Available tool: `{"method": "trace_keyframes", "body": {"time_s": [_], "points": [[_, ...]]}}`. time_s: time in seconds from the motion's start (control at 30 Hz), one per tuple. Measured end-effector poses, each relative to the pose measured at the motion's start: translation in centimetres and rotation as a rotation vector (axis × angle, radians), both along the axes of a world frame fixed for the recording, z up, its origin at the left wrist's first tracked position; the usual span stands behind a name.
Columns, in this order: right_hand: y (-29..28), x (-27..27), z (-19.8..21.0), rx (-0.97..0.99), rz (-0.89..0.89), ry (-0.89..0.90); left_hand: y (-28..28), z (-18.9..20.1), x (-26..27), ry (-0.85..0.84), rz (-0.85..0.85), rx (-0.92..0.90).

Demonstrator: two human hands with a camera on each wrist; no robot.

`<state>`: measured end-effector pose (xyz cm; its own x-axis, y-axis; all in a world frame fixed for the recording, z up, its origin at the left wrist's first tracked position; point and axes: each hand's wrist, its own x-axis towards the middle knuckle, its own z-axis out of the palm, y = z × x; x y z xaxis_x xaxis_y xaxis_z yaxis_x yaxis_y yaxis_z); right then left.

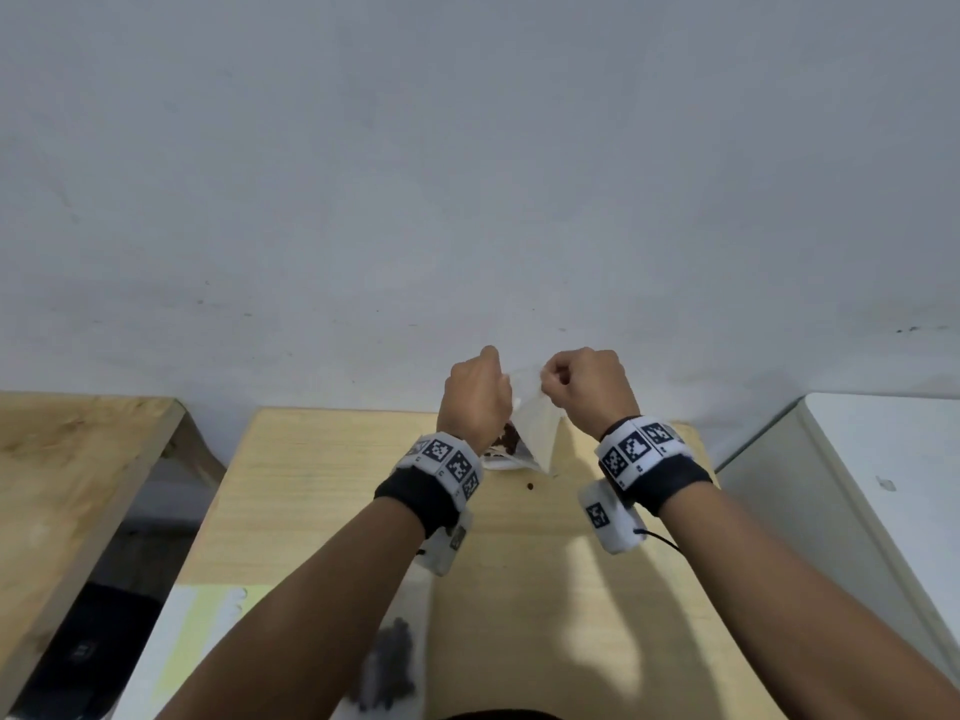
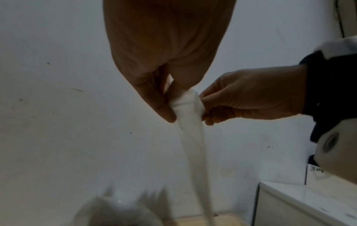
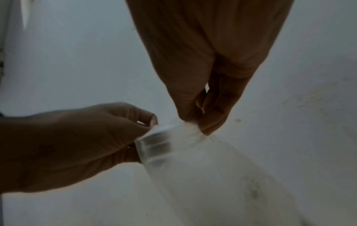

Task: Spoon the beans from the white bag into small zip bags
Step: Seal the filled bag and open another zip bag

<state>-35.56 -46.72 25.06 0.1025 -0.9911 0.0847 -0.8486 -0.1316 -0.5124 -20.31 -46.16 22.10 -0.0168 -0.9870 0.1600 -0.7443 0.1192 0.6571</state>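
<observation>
A small clear zip bag point(image 1: 535, 423) hangs in the air above the far edge of the wooden table point(image 1: 519, 589), with dark brown beans point(image 1: 508, 440) in its lower part. My left hand point(image 1: 480, 392) pinches its top edge from the left, and my right hand point(image 1: 582, 381) pinches it from the right. In the left wrist view the bag point(image 2: 191, 137) hangs as a narrow white strip between my left fingers point(image 2: 164, 110) and the right hand point(image 2: 241, 99). In the right wrist view the bag's top point(image 3: 173, 142) stretches between both hands. A white bag point(image 1: 389, 657) holding dark beans lies near me under my left forearm.
One loose bean point(image 1: 530, 485) lies on the table below the zip bag. A second wooden table point(image 1: 67, 485) stands to the left and a white surface point(image 1: 883, 485) to the right. A grey wall point(image 1: 467, 174) rises right behind the table.
</observation>
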Motion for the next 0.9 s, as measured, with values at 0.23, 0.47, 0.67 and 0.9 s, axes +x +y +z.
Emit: {"method": "trace_keyframes", "body": {"time_s": [0.23, 0.47, 0.67, 0.9], "points": [[0.2, 1.0, 0.4, 0.036, 0.14, 0.087, -0.6, 1.1, 0.2, -0.031, -0.155, -0.037], [-0.3, 1.4, -0.7, 0.192, 0.102, 0.183, -1.7, 0.9, 1.2, -0.116, -0.113, 0.075], [-0.7, 1.4, -1.4, 0.025, -0.024, 0.277, -2.1, 1.7, 1.6, -0.191, -0.22, 0.167], [-1.1, 1.3, -2.1, 0.017, 0.072, 0.046, -2.5, 2.1, 3.5, -0.075, -0.206, 0.241]]}}
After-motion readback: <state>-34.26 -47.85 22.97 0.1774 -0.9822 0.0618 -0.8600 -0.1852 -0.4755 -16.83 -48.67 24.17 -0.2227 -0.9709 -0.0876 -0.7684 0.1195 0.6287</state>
